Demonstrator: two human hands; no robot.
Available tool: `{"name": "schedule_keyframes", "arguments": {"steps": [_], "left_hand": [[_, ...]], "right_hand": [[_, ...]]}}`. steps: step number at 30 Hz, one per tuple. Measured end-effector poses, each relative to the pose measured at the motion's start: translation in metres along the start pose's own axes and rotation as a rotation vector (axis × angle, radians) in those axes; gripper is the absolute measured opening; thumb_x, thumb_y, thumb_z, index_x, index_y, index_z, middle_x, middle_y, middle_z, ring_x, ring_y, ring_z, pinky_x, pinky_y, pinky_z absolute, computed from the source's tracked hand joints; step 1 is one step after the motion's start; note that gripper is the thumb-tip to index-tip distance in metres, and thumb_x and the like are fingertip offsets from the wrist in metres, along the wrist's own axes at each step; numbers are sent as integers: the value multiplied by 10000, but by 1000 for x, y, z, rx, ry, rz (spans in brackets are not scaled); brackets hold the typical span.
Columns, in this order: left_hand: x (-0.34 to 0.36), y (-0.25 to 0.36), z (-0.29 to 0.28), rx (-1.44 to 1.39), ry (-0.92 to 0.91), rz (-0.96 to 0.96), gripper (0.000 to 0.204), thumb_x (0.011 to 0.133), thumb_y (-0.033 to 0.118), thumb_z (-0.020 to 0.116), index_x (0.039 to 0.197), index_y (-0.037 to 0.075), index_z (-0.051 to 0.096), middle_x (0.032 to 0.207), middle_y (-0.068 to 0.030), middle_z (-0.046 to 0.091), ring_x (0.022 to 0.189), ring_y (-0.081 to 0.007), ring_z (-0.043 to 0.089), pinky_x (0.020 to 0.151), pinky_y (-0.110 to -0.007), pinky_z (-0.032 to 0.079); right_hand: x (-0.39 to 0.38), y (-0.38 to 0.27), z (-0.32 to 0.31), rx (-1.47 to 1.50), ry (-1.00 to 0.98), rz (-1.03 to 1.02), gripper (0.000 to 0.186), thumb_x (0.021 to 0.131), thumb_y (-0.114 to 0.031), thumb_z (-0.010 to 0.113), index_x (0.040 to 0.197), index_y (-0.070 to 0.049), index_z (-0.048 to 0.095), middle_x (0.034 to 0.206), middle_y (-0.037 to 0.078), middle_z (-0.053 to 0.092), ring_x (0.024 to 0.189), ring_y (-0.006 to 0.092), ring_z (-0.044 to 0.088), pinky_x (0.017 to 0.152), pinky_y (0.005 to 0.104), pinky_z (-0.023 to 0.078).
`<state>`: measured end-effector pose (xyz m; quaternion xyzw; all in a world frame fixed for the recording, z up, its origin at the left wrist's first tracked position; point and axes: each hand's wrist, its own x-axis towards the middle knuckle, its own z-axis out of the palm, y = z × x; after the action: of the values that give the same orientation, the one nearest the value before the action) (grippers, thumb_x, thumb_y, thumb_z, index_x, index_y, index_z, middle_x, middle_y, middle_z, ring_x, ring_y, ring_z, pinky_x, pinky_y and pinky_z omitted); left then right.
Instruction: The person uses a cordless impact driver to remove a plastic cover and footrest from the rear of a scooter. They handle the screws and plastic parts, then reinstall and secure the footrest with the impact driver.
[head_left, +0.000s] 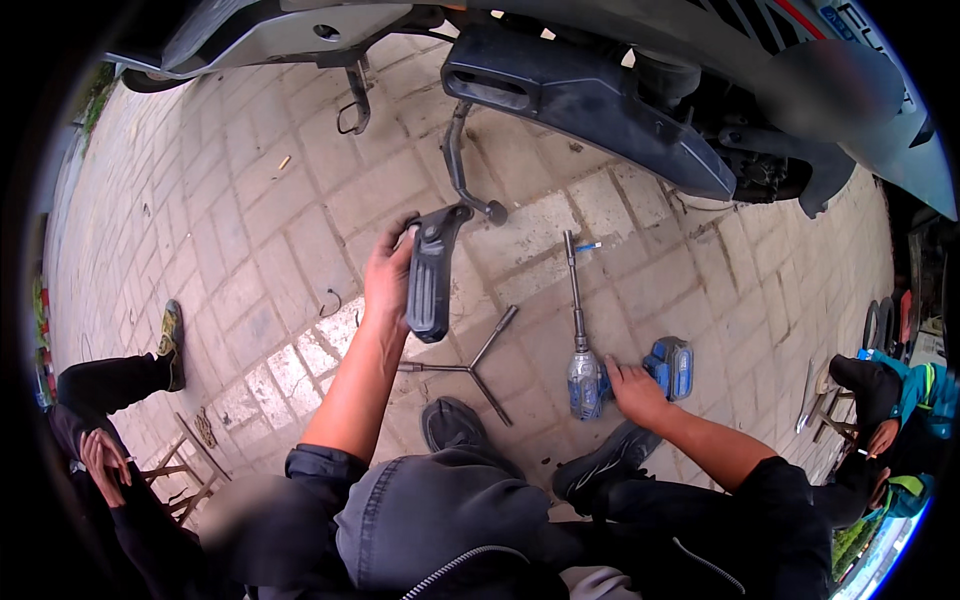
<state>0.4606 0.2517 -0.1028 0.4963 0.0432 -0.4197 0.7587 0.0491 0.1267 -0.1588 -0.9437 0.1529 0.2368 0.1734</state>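
Note:
In my left hand [388, 270], a black ribbed footrest [428, 290] is held upright, fingers closed around its far side. Its narrow upper end comes close to the foot of the kickstand [455, 160]; I cannot tell whether they touch. My right hand [636, 393] wraps over the handle of a blue cordless impact driver [585, 385] lying on the paving, its battery [668, 368] at the right. A long socket extension [574, 285] points away from the driver's nose. Between my hands a three-armed socket wrench [472, 370] rests on the ground.
A grey and black scooter [590, 105] stretches across the far side. My shoes [455, 425] are just behind the tools. One seated person's leg and shoe [172, 345] are at the left. More seated people [900, 400] are at the right, near a low stool [838, 418].

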Motion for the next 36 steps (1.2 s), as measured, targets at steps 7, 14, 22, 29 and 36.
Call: {"name": "schedule_keyframes", "arguments": {"steps": [7, 14, 22, 29, 36], "left_hand": [[16, 22, 14, -17, -140, 53, 326, 938, 73, 542, 1247, -11, 486, 1005, -104, 611, 800, -155, 625, 672, -294, 542], [23, 14, 10, -61, -133, -31, 391, 951, 63, 472, 1330, 5, 398, 1079, -181, 590, 874, -263, 650, 780, -387, 580], [30, 21, 15, -93, -87, -10, 333, 934, 37, 505, 1263, 25, 454, 1023, -148, 600, 820, -254, 645, 704, -391, 571], [31, 40, 28, 5, -188, 75, 302, 919, 39, 547, 1214, -18, 513, 1022, -105, 618, 810, -175, 632, 699, -289, 535], [30, 47, 32, 53, -220, 119, 293, 928, 57, 539, 1212, -10, 517, 1005, -89, 624, 793, -153, 641, 626, -266, 535]], "right_hand": [[13, -2, -13, 350, -179, 171, 766, 685, -143, 711, 1357, -23, 363, 1100, 250, 578, 1032, 417, 552, 901, 454, 446], [-15, -46, -56, 522, -77, 35, 761, 703, -171, 729, 1356, -14, 371, 1199, 261, 534, 1095, 421, 527, 929, 446, 443], [-24, -121, -125, 611, -130, -102, 769, 712, -152, 732, 1365, -37, 343, 1132, 260, 547, 1044, 432, 535, 910, 462, 435], [-8, -125, -130, 493, -14, -183, 755, 694, -129, 723, 1347, -30, 356, 1068, 240, 553, 1003, 427, 542, 867, 459, 449], [7, -133, -132, 586, 61, -111, 749, 689, -118, 712, 1343, -19, 361, 1063, 248, 556, 990, 430, 547, 860, 458, 448]]}}
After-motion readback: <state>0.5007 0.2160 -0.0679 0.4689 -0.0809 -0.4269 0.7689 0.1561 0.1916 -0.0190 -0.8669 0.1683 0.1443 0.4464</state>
